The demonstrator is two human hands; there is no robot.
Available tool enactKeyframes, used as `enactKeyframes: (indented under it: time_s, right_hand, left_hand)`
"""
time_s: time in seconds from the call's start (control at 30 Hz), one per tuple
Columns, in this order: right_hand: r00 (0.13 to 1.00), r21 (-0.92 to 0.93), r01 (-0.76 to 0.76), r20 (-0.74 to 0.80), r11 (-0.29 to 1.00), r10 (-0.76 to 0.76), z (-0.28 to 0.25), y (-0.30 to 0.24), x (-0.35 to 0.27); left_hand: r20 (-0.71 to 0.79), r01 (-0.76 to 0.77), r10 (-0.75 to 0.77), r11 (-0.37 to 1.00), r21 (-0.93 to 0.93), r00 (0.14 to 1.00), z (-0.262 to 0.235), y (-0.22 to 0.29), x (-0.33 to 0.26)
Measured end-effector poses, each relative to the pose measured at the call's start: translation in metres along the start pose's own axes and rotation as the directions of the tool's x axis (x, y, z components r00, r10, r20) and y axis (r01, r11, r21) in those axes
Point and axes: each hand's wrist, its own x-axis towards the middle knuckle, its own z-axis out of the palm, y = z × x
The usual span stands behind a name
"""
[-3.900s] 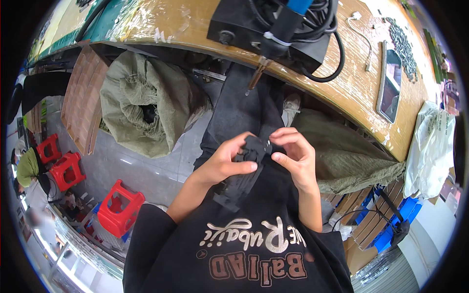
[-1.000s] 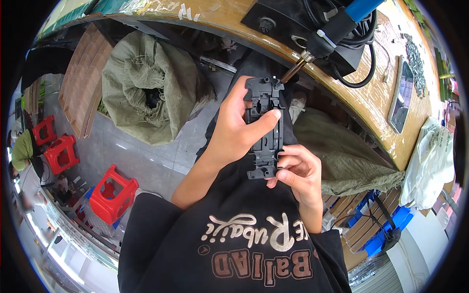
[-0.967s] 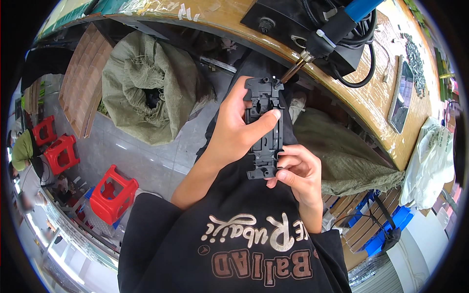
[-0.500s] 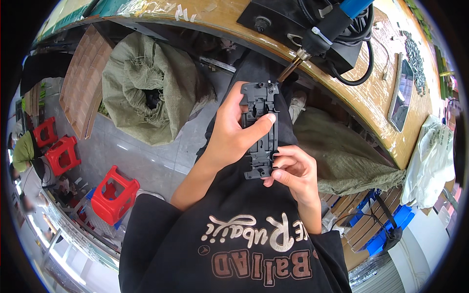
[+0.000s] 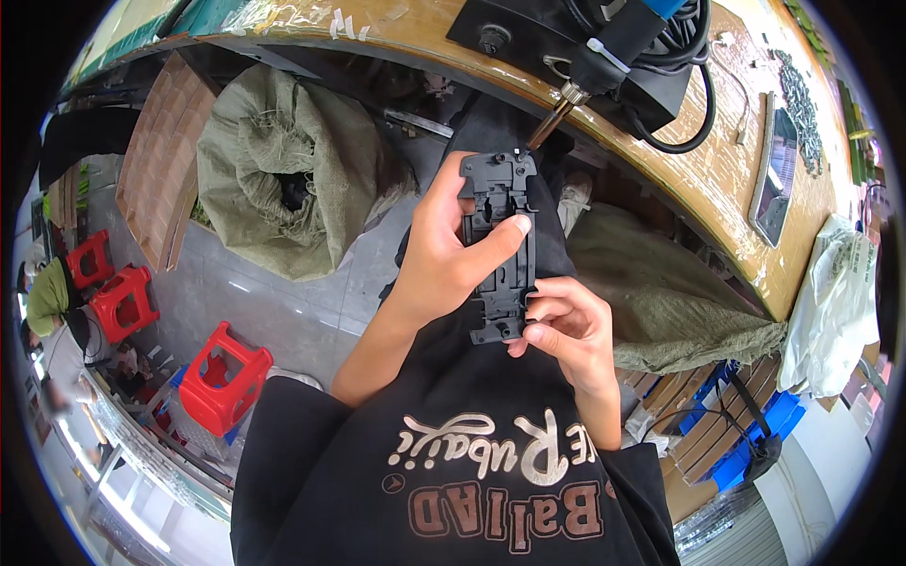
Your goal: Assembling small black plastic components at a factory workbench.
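Over my lap I hold a long black moulded plastic part with slots, ridges and small posts. My left hand grips its left side, the thumb lying across the front and the fingers behind. At the lower right corner, my right hand closes thumb and fingers on the part's edge. Beyond the part's far end, a soldering iron with a blue and black handle slants down from the bench. Its tip points at the part's upper right corner; whether the two touch I cannot tell.
A wooden bench curves across the far side, bearing a black box with coiled cable, a phone-like slab and a pile of small dark parts. Woven sacks stand on the floor left and right. Red stools stand left.
The view has shifted slightly. The black plastic part's far end has come closer to the soldering iron's tip. Both hands keep their hold.
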Motion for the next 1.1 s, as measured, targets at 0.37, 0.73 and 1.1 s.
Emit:
enactKeyframes:
  time_s: [0.37,0.73,1.1]
  right_hand:
    - [1.000,0.018,-0.005,0.008,1.000,0.005,0.000,-0.004,0.005]
    - [1.000,-0.001,-0.007,0.012,1.000,0.007,0.001,-0.011,0.005]
    - [0.994,-0.177,-0.083,0.056,0.981,0.094,-0.033,0.004,0.005]
  left_hand:
    - [-0.023,0.030,-0.030,1.000,-0.007,0.999,-0.001,-0.002,0.005]
    - [-0.034,0.043,-0.045,0.997,-0.057,0.998,0.000,-0.001,0.004]
    - [-0.001,0.057,-0.057,0.996,0.076,0.998,0.005,-0.029,-0.005]
